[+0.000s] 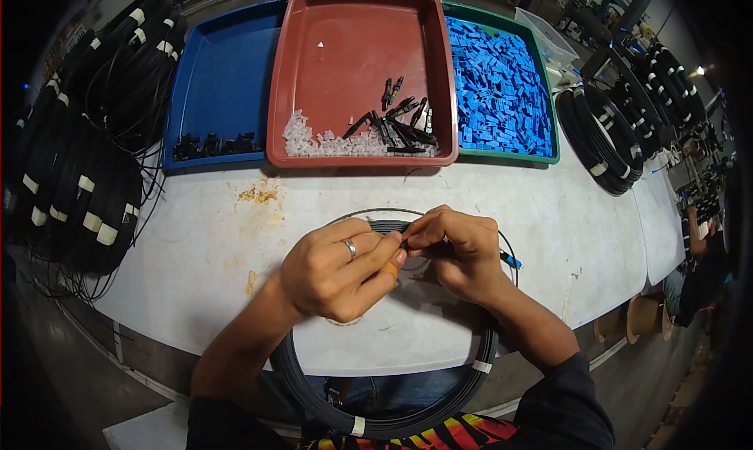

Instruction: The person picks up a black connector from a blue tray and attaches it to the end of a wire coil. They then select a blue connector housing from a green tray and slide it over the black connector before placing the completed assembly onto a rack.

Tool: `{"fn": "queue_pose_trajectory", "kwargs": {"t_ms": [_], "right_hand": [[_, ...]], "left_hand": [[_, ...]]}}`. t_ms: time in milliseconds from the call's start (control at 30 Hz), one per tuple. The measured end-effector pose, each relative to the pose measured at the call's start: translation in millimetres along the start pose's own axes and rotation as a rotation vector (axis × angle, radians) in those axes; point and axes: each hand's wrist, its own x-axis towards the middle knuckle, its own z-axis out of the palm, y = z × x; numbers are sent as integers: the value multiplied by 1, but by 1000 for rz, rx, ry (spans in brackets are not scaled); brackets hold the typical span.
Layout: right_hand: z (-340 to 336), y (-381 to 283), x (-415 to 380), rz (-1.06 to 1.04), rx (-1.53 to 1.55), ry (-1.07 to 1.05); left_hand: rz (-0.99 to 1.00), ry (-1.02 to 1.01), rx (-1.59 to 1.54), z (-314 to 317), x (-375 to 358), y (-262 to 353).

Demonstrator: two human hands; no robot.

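Observation:
A coil of black cable point(298, 371) with white tape bands lies over the table's front edge, and both hands meet above its far side. My left hand point(339, 268), with a ring on one finger, is closed in a pinch; something orange shows beneath its fingers. Against its fingertips my right hand point(455, 250) is pinched too. A small dark piece shows between the two hands, mostly hidden by the fingers. Just right of my right hand is a blue-and-black connector point(511, 260), beside a loop of the cable.
Behind stand a blue tray point(227, 81) with black parts, a red tray point(361, 66) with clear pieces and black connectors, and a green tray point(555, 136) full of blue clips point(502, 89). Cable coils point(70, 176) stand left, more coils point(600, 136) right. Far right, a person's arm point(696, 230) shows.

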Motion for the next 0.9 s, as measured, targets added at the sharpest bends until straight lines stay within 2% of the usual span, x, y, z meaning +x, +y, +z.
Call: {"fn": "queue_pose_trajectory", "kwargs": {"t_ms": [67,133,167,233,267,367,400,433,467,533,567,600,633,700,733,833,867,900], "right_hand": [[2,0,2,22,13,1],[4,2,4,-150,-156,72],[3,2,5,-149,-155,69],[0,2,7,-395,-348,75],[1,2,7,-395,-348,74],[2,2,4,-493,-362,106],[3,3,1,-344,-286,78],[3,4,-2,-196,-209,51],[3,5,-3,-193,-210,56],[3,7,-2,-49,-5,9],[4,7,0,-51,-2,6],[5,7,4,-166,-79,46],[5,7,6,-280,-158,86],[3,5,9,-347,-253,100],[3,5,11,-417,-345,120],[1,1,11,-538,-414,122],[1,-2,10,-539,-415,123],[1,-6,7,-449,-377,74]], "left_hand": [[-16,-6,11,-1,-1,-1],[-223,45,-172,1,-5,-3],[-226,46,-172,1,-6,-2],[-565,76,-442,0,-4,1],[-684,77,-537,-2,-3,4],[-567,57,-510,0,-4,3],[-566,54,-512,0,-3,3],[-308,7,-289,-1,-1,2],[-48,-39,-67,-2,0,1],[-24,-13,-39,1,-2,-1],[-2,16,-6,2,-4,-2],[-123,57,-98,3,-4,-1],[-125,59,-97,3,-5,-1],[-455,99,-357,3,-6,0],[-543,107,-417,1,-4,0],[-555,106,-496,5,-4,2],[-425,103,-431,6,-8,0],[-424,104,-431,4,-8,-2]]}}
